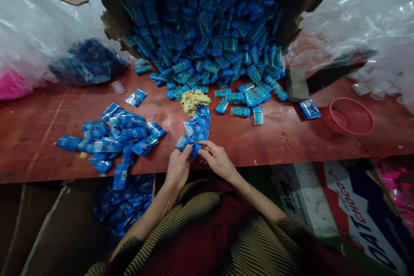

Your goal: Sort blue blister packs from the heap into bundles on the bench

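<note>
Both my hands meet at the near edge of a red table (39, 120). My left hand (179, 167) and my right hand (217, 158) pinch one small blue packet (186, 144) between their fingers. Just beyond it lies a short stack of flat blue packets (197, 126). A heap of filled blue packets (113, 136) lies to the left of my hands. A big pile of blue plastic cases (210, 39) spills from a torn cardboard box at the back of the table.
A crumpled yellow cloth (193, 100) lies mid-table. A red mesh basket (349, 116) sits at the right. Clear plastic bags (365, 13) rise at both back corners. More blue packets (126, 202) fill a box below the table edge; printed cartons (359, 215) stand at lower right.
</note>
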The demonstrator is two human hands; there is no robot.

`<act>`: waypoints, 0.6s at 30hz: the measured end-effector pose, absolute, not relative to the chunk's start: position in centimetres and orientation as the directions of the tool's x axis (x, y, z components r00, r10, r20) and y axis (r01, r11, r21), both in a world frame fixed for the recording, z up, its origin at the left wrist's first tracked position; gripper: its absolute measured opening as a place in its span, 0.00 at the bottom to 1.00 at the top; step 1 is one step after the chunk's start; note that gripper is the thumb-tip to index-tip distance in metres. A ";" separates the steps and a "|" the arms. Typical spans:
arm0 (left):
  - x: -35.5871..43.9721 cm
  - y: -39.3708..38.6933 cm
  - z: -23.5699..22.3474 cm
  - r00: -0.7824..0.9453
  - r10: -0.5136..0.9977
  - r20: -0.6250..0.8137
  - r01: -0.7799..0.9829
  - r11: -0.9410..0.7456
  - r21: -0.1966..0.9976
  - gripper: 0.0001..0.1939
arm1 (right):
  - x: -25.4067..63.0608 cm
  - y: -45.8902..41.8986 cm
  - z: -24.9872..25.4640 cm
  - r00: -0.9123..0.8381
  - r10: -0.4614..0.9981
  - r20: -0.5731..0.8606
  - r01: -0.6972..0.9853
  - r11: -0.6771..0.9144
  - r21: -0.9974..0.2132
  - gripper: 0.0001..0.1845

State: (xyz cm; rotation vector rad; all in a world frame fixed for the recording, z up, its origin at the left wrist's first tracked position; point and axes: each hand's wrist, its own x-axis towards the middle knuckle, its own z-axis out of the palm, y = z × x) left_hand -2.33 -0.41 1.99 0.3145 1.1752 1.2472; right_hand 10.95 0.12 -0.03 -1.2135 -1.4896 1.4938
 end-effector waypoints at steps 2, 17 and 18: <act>-4.7 0.0 3.2 -0.294 0.826 -0.481 -0.606 0.228 0.762 0.12 | 11.2 0.4 -0.2 -0.310 0.942 -0.126 0.155 -0.080 -0.985 0.17; -5.2 0.5 1.7 -0.144 0.818 -0.557 -0.612 0.369 0.700 0.12 | 10.0 7.8 -1.1 -0.325 0.946 -0.010 0.839 0.284 -0.464 0.16; -4.4 0.3 1.0 -0.138 0.825 -0.548 -0.590 0.376 0.715 0.14 | 9.9 8.0 -1.3 -0.334 0.942 -0.019 0.855 0.295 -0.426 0.15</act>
